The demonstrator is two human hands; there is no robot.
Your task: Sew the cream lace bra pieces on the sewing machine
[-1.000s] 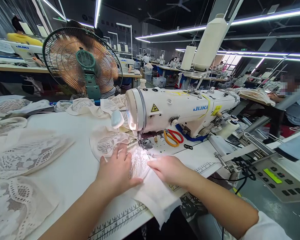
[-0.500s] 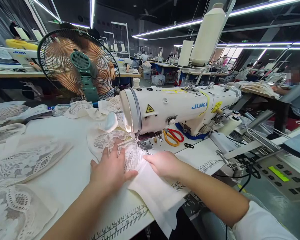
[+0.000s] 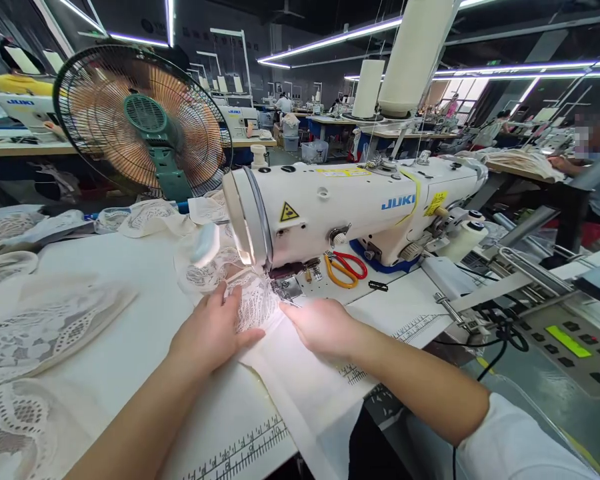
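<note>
A white lace garment piece [image 3: 256, 305] lies under the needle area of a white sewing machine [image 3: 305, 217]. My left hand [image 3: 211, 328] rests flat on the lace left of the needle, fingers stretched out and thumb toward the right. On the other side, my right hand [image 3: 323, 327] pinches the edge of the plain white fabric [image 3: 300, 383] that joins the lace, close to the presser foot. That fabric runs toward me and hangs over the table's front edge. The needle tip itself is hard to make out.
Scissors with red and orange handles [image 3: 347, 268] and a black blade [image 3: 379, 286] lie right of the needle. More lace pieces [image 3: 55, 320] cover the left side of the table [image 3: 150, 267]. A large fan [image 3: 145, 120] stands behind; a control panel [image 3: 570, 343] sits at right.
My left hand's fingers have drawn closer together, and the hand has slid slightly on the lace. My right hand keeps its pinch near the presser foot. The whole view has shifted a little.
</note>
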